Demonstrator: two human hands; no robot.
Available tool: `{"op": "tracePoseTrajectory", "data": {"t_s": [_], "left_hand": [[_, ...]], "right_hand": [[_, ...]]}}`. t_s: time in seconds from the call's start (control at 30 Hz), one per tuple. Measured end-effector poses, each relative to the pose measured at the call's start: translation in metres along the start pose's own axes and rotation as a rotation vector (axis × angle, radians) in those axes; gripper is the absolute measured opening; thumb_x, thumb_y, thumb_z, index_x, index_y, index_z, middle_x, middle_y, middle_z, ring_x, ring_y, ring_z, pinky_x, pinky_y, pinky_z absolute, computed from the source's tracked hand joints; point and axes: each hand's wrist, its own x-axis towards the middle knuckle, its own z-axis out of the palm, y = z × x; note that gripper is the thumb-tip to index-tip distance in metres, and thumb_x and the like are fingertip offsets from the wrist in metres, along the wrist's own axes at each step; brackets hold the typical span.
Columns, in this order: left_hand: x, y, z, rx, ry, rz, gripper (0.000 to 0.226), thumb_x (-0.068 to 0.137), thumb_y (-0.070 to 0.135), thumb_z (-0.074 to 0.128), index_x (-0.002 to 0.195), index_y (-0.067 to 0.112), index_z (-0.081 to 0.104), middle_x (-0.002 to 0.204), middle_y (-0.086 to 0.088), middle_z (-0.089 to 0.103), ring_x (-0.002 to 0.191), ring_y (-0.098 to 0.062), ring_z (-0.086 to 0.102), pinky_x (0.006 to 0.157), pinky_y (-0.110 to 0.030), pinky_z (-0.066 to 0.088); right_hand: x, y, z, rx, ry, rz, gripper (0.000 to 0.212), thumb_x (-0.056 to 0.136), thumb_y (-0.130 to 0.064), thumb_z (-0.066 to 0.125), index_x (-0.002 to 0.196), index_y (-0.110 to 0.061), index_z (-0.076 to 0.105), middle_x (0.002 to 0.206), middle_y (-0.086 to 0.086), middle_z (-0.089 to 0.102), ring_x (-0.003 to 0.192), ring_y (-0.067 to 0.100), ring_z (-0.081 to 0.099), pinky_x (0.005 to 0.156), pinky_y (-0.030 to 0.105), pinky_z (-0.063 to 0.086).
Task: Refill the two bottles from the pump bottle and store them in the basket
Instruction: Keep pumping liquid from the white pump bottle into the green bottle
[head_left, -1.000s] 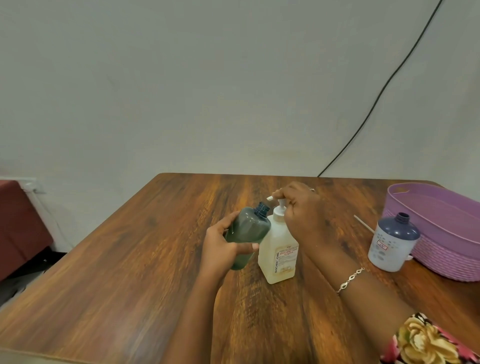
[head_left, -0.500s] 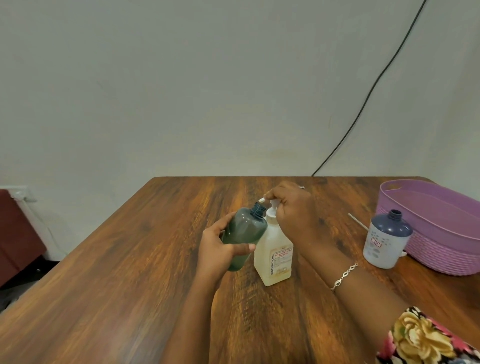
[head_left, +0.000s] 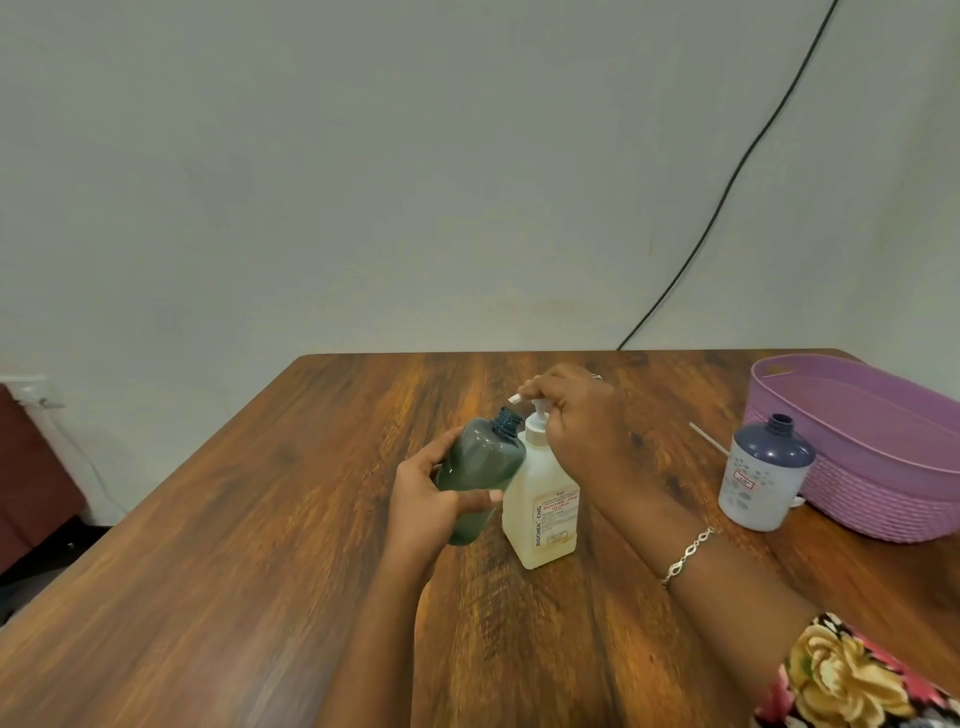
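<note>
Left hand (head_left: 426, 506) wraps the green bottle (head_left: 480, 467) mid-body, lifted and tilted, long axis leaning up and right, open mouth uncapped. Mouth sits just under the spout tip (head_left: 514, 398), which points left toward it; alignment looks close, likely fine for a press, though a drip down the neck is possible. Pump bottle (head_left: 543, 512) stands upright on the table (head_left: 260, 545), touching the green bottle's shoulder. Right hand (head_left: 576, 415) is curled over the pump head, fingers gripping it. Farther right, blue-topped bottle (head_left: 761, 480) stands uncapped, nearer the right hand, just beside the basket (head_left: 883, 499); neither bottle is in it.
</note>
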Motion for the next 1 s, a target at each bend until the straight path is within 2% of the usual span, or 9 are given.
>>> {"op": "tracePoseTrajectory", "data": {"t_s": [0.1, 0.17, 0.27, 0.4, 0.53, 0.73, 0.9, 0.93, 1.0], "left_hand": [[0.002, -0.002, -0.001, 0.011, 0.001, 0.008, 0.068, 0.056, -0.006, 0.079, 0.102, 0.040, 0.058, 0.107, 0.011, 0.060, 0.101, -0.011, 0.055, 0.084, -0.035, 0.049], [0.001, -0.003, -0.001, 0.010, 0.000, 0.010, 0.068, 0.057, -0.007, 0.079, 0.100, 0.041, 0.057, 0.106, 0.012, 0.059, 0.100, -0.010, 0.054, 0.080, -0.032, 0.049], [0.001, -0.003, -0.002, 0.016, 0.007, 0.009, 0.066, 0.057, -0.007, 0.078, 0.100, 0.040, 0.057, 0.105, 0.012, 0.059, 0.098, -0.009, 0.054, 0.076, -0.029, 0.047], [0.001, -0.003, -0.003, 0.011, 0.008, -0.001, 0.067, 0.056, -0.006, 0.079, 0.109, 0.032, 0.059, 0.108, 0.009, 0.061, 0.100, -0.012, 0.056, 0.081, -0.032, 0.049], [0.002, -0.002, -0.003, 0.013, 0.001, 0.007, 0.066, 0.057, -0.006, 0.078, 0.103, 0.038, 0.057, 0.107, 0.011, 0.060, 0.099, -0.010, 0.055, 0.080, -0.031, 0.048], [0.002, -0.001, -0.001, 0.006, 0.005, -0.003, 0.067, 0.058, -0.008, 0.078, 0.104, 0.036, 0.058, 0.104, 0.013, 0.059, 0.096, -0.005, 0.054, 0.076, -0.026, 0.047], [0.003, -0.002, -0.002, 0.020, 0.003, -0.018, 0.074, 0.056, -0.003, 0.080, 0.120, 0.027, 0.057, 0.114, 0.006, 0.058, 0.103, -0.012, 0.053, 0.089, -0.040, 0.048], [0.003, -0.001, -0.002, 0.022, 0.007, -0.015, 0.073, 0.056, -0.003, 0.080, 0.118, 0.029, 0.057, 0.114, 0.006, 0.058, 0.103, -0.013, 0.053, 0.089, -0.040, 0.049], [0.004, 0.000, -0.002, 0.018, 0.012, -0.002, 0.070, 0.057, -0.005, 0.080, 0.110, 0.034, 0.058, 0.110, 0.009, 0.059, 0.100, -0.010, 0.054, 0.082, -0.034, 0.050]], "right_hand": [[-0.010, 0.000, 0.005, -0.025, 0.019, -0.030, 0.031, 0.068, 0.011, 0.047, 0.079, -0.004, 0.071, 0.079, 0.005, 0.066, 0.075, 0.021, 0.061, 0.062, 0.023, 0.047], [-0.016, 0.001, 0.006, -0.037, 0.021, -0.033, 0.030, 0.067, 0.010, 0.046, 0.078, -0.004, 0.070, 0.079, 0.005, 0.066, 0.076, 0.022, 0.062, 0.062, 0.025, 0.048], [-0.015, 0.004, 0.008, -0.043, 0.023, -0.033, 0.029, 0.065, 0.011, 0.048, 0.076, -0.004, 0.070, 0.078, 0.005, 0.066, 0.075, 0.022, 0.063, 0.063, 0.019, 0.043], [-0.006, 0.005, 0.006, -0.013, 0.001, 0.012, 0.027, 0.071, 0.010, 0.052, 0.079, -0.005, 0.072, 0.077, 0.004, 0.066, 0.070, 0.020, 0.060, 0.061, 0.011, 0.037], [-0.010, 0.003, 0.006, -0.047, 0.030, -0.001, 0.030, 0.070, 0.010, 0.048, 0.079, -0.005, 0.071, 0.080, 0.003, 0.066, 0.074, 0.019, 0.061, 0.065, 0.009, 0.036], [-0.015, 0.003, 0.008, -0.048, 0.070, -0.060, 0.039, 0.072, -0.008, 0.032, 0.077, -0.005, 0.070, 0.079, 0.005, 0.067, 0.077, 0.025, 0.065, 0.067, 0.022, 0.045], [-0.005, 0.004, 0.001, 0.029, 0.053, -0.006, 0.031, 0.073, 0.002, 0.044, 0.081, -0.003, 0.072, 0.079, 0.006, 0.067, 0.073, 0.016, 0.059, 0.064, 0.026, 0.049], [-0.001, 0.004, 0.000, 0.048, 0.046, 0.005, 0.031, 0.072, 0.003, 0.044, 0.081, -0.003, 0.073, 0.079, 0.006, 0.067, 0.071, 0.018, 0.059, 0.064, 0.029, 0.049], [-0.001, 0.001, -0.001, 0.025, 0.044, -0.007, 0.031, 0.070, 0.003, 0.044, 0.081, -0.003, 0.073, 0.079, 0.006, 0.067, 0.072, 0.017, 0.059, 0.065, 0.022, 0.045]]}}
